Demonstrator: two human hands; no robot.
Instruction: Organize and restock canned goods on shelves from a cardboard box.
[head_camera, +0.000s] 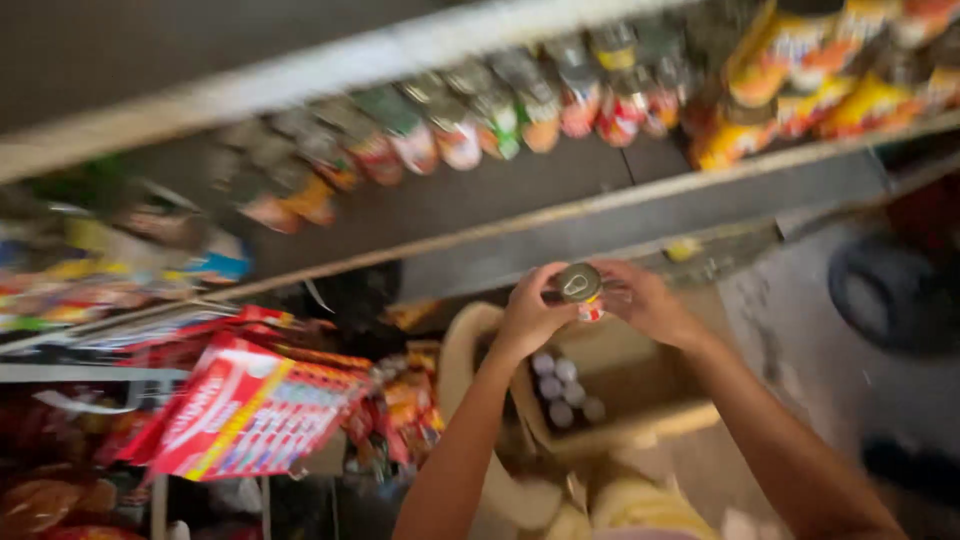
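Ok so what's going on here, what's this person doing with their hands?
A person stands at shop shelves holding a small can up with both hands: the left hand grips it from one side, the right hand from the other. Right below sits an open cardboard box with several more cans in one corner. The shelf above carries a row of similar cans, though the picture is blurred.
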